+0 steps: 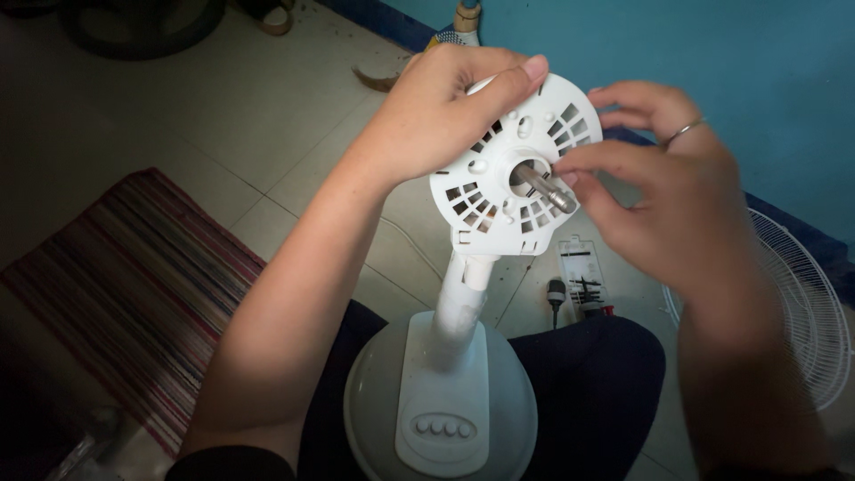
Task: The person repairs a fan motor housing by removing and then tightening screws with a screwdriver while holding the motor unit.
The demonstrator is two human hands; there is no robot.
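A white fan motor housing point(499, 191) with a slotted round face stands on a white neck above the fan's round base point(370, 401), which rests on my lap. My left hand point(445, 107) grips the top back of the housing. My right hand point(655, 169), with a ring on one finger, pinches at the metal motor shaft point(545, 189) that sticks out of the housing's centre. The base has a row of push buttons point(443, 428).
A white wire fan guard point(815, 312) lies on the tiled floor at the right. A small clear tool case point(583, 276) and a screwdriver point(556, 296) lie beyond my knee. A striped rug point(134, 276) is at the left. A blue wall point(712, 53) rises ahead.
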